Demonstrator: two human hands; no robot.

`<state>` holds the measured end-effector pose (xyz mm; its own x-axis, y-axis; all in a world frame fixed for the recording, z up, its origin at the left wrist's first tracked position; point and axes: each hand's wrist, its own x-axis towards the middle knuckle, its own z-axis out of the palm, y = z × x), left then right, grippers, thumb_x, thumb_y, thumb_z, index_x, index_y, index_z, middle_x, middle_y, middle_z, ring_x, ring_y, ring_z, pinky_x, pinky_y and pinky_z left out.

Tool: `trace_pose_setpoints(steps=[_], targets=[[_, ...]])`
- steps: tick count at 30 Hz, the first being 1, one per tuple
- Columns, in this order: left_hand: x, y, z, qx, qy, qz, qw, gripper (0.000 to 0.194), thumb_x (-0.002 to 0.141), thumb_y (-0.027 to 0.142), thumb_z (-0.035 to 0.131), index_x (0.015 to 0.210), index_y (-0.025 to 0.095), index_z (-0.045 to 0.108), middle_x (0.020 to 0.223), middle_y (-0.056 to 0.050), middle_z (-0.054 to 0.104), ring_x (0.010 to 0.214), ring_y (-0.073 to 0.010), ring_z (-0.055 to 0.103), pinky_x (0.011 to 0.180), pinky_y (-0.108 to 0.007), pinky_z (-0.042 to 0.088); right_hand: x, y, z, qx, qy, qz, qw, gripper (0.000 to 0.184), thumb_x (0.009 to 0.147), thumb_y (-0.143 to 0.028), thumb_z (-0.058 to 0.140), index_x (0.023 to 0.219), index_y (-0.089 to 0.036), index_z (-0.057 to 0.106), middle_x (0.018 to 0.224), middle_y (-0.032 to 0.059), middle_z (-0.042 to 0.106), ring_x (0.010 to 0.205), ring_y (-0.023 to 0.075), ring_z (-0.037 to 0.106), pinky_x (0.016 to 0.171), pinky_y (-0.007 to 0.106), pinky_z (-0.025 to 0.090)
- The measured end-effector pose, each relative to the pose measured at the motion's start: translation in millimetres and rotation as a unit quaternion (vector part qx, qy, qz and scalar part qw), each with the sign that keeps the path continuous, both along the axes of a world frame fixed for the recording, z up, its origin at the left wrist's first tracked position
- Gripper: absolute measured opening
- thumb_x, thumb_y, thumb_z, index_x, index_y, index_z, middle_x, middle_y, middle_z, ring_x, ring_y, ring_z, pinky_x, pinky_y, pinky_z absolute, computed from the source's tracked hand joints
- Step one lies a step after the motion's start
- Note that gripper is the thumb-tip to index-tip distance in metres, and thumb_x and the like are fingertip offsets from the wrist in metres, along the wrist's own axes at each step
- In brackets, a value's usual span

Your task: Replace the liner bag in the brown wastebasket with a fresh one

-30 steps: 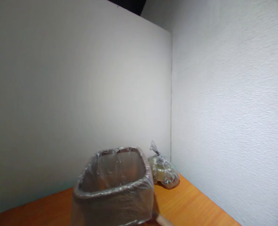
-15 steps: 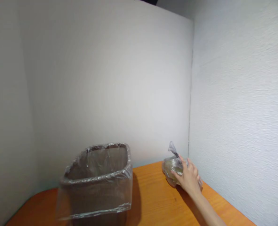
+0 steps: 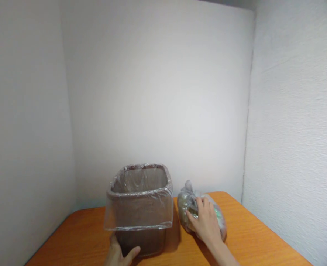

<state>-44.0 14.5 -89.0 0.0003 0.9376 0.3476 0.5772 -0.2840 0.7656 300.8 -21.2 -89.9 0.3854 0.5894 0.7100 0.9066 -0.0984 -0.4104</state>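
Observation:
A small brown bin (image 3: 141, 236) lined with a clear plastic liner (image 3: 138, 207) stands on the orange table (image 3: 252, 240). My left hand (image 3: 120, 253) presses against the bin's base at the front, thumb and fingers apart around it. Just right of the bin lies a knotted clear plastic bag (image 3: 187, 203) with greenish contents. My right hand (image 3: 205, 221) is laid over that bag, fingers curled round its near side, holding it on the table.
White partition walls (image 3: 158, 92) close in the table at the back, left and right. Bare orange tabletop shows to the left of the bin and to the right of the bag, up to the right wall.
The view has swung to take in the bin and bag together. My right hand has drawn the bag from the back right corner to beside the bin. My left hand has come up to the bin's base.

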Motion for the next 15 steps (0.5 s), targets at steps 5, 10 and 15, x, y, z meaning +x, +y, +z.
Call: trace_pose_setpoints(steps=[5,10,15], targets=[[5.6,4.3,3.3,-0.012,0.007,-0.004,1.000,0.098,0.069,0.060,0.064,0.138,0.005,0.022,0.137,-0.029,0.052,0.129,-0.0376,0.054,0.110,-0.043,0.042,-52.8,-3.1,12.4,-0.003,0.025,0.097,0.995,0.049,0.077,-0.021,0.057,0.126,-0.023,0.053,0.119,0.0121,0.058,0.108,0.0331,0.056,0.093,0.046,0.045],[3.9,-1.6,4.5,0.008,0.017,-0.008,1.000,0.095,0.072,0.060,0.061,0.138,0.004,0.023,0.138,-0.029,0.049,0.130,-0.0372,0.053,0.109,-0.042,0.044,-56.5,-26.4,-4.0,0.049,-0.005,0.115,0.992,0.068,0.083,-0.028,0.057,0.147,-0.022,0.034,0.147,0.0150,0.041,0.135,0.0361,0.041,0.106,0.052,0.038],[-15.3,-18.0,-9.2,0.007,0.060,-0.020,0.998,0.086,0.076,0.061,0.055,0.135,0.005,0.030,0.144,-0.029,0.045,0.137,-0.0370,0.045,0.116,-0.046,0.035,-32.0,-71.1,-45.1,0.041,-0.035,0.092,0.994,0.065,0.086,-0.030,0.054,0.147,-0.025,0.032,0.146,0.0149,0.046,0.131,0.0353,0.046,0.103,0.053,0.040]])
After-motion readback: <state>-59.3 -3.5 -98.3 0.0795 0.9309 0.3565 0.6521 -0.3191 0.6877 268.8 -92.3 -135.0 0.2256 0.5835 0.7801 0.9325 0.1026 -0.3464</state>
